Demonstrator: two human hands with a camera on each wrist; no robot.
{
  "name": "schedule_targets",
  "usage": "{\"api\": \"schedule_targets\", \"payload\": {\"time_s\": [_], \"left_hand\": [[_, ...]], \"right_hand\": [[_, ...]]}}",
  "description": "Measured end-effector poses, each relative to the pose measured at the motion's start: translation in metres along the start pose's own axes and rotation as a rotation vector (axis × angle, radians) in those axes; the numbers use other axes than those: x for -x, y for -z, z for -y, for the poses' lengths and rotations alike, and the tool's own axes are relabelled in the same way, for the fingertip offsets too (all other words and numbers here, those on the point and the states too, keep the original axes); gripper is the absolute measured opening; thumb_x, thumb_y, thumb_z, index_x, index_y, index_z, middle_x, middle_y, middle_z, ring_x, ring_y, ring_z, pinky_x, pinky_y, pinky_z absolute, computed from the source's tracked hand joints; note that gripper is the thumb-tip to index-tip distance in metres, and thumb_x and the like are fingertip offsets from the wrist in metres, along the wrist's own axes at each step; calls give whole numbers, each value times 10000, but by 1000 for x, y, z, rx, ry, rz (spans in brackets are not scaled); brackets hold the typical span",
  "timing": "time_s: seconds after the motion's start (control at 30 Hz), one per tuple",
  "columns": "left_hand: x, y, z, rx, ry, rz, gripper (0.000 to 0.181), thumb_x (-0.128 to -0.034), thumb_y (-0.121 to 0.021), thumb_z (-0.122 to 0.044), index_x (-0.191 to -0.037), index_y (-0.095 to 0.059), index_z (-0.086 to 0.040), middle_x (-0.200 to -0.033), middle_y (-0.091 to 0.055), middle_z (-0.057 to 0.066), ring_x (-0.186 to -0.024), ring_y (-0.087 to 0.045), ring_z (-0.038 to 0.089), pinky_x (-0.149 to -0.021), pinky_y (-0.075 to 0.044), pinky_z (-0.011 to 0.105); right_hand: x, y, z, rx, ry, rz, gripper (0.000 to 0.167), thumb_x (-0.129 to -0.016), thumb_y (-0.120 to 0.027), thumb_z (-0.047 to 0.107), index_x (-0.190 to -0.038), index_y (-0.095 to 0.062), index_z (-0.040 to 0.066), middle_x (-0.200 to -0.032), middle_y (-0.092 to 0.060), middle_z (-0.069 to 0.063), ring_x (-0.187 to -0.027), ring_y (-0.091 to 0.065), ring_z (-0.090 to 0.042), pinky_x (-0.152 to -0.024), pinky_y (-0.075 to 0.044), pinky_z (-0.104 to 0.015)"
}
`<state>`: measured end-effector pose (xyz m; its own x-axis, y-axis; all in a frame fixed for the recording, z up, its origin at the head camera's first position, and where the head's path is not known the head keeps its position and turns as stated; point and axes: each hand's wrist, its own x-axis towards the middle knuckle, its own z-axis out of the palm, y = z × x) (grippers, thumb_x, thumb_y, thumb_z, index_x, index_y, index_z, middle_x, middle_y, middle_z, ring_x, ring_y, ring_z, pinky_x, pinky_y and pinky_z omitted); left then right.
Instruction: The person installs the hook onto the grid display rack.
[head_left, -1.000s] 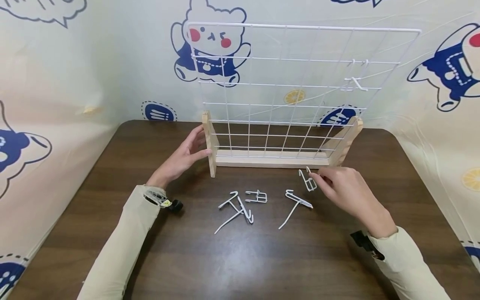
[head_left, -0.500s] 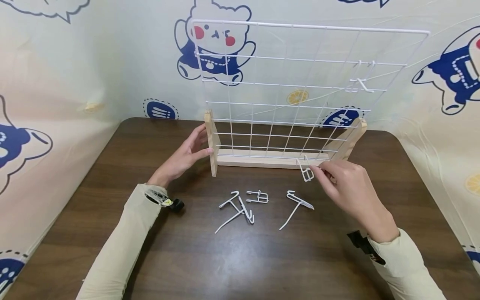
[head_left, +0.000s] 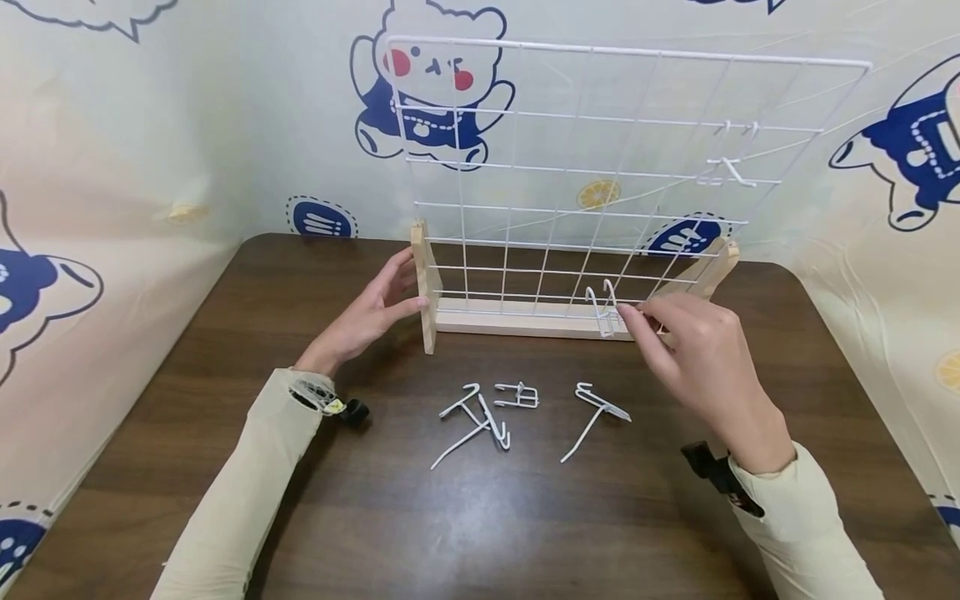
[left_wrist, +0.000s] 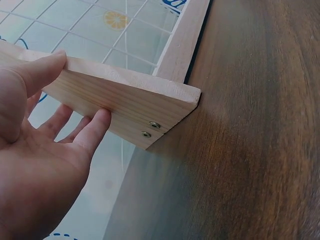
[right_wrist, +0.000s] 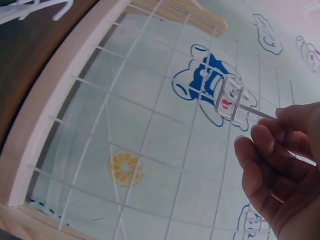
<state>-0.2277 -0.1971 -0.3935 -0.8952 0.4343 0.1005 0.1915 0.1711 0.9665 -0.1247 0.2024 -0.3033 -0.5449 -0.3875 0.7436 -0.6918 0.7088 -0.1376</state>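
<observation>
My left hand (head_left: pixel 363 312) holds the left wooden side panel (head_left: pixel 425 287) of a white wire grid rack; in the left wrist view its thumb lies on the front edge and fingers touch the outer face. My right hand (head_left: pixel 697 358) pinches a white wire grid hook (head_left: pixel 606 317) by its prong (right_wrist: pixel 257 112). That hook is off the table, before the rack's lower right part, its two curved ends pointing up. Whether it touches the wire grid (head_left: pixel 592 50) I cannot tell. A similar hook (head_left: pixel 731 169) hangs on the grid's upper right.
On the brown table (head_left: pixel 480 533) in front of the rack lie loose white hooks: a tangled-looking group (head_left: pixel 460 444) at left, a small one (head_left: pixel 519 395) beside it, and one with a long prong (head_left: pixel 582 435) to the right. Patterned fabric (head_left: pixel 225 125) surrounds the table.
My right hand has raised the hook from near the tabletop up to the rack's lower bars, slightly leftward. The left hand stays on the side panel.
</observation>
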Motion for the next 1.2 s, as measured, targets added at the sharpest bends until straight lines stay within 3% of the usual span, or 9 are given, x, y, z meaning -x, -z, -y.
{"api": "schedule_targets", "payload": {"time_s": [0.37, 0.63, 0.9, 1.2], "left_hand": [[-2, 1, 1, 8, -7, 13, 773, -977, -630, -105, -1578, -184, -302, -1588, -287, 80, -1459, -276, 284, -1129, -282, 591], [-3, 0, 1, 20, -11, 7, 759, -980, -622, -85, -1575, -198, -290, -1586, -293, 78, -1455, -283, 277, -1134, -277, 584], [-1, 1, 2, 12, 5, 9, 756, -980, -633, -130, -1570, -200, -321, -1599, -275, 34, -1464, -270, 257, -1135, -274, 586], [0, 1, -1, 12, 2, 11, 761, -977, -641, -144, -1569, -202, -330, -1602, -270, 28, -1467, -264, 257, -1135, -273, 588]], "right_hand": [[-23, 5, 9, -12, 17, -82, 248, -938, -648, 175, -762, -706, 11, -703, -681, -91, -603, -587, -176, -549, -412, -301], [-40, 7, 14, -12, 13, -142, 319, -974, -610, 219, -772, -701, -11, -712, -687, -121, -606, -603, -235, -559, -431, -353], [-61, 1, 17, -1, -53, -306, 290, -963, -631, 169, -734, -680, -1, -614, -587, -96, -547, -520, -253, -555, -355, -371], [-83, 1, 15, -6, -85, -363, 313, -975, -623, 183, -754, -691, -28, -653, -635, -131, -601, -594, -285, -618, -392, -323]]}}
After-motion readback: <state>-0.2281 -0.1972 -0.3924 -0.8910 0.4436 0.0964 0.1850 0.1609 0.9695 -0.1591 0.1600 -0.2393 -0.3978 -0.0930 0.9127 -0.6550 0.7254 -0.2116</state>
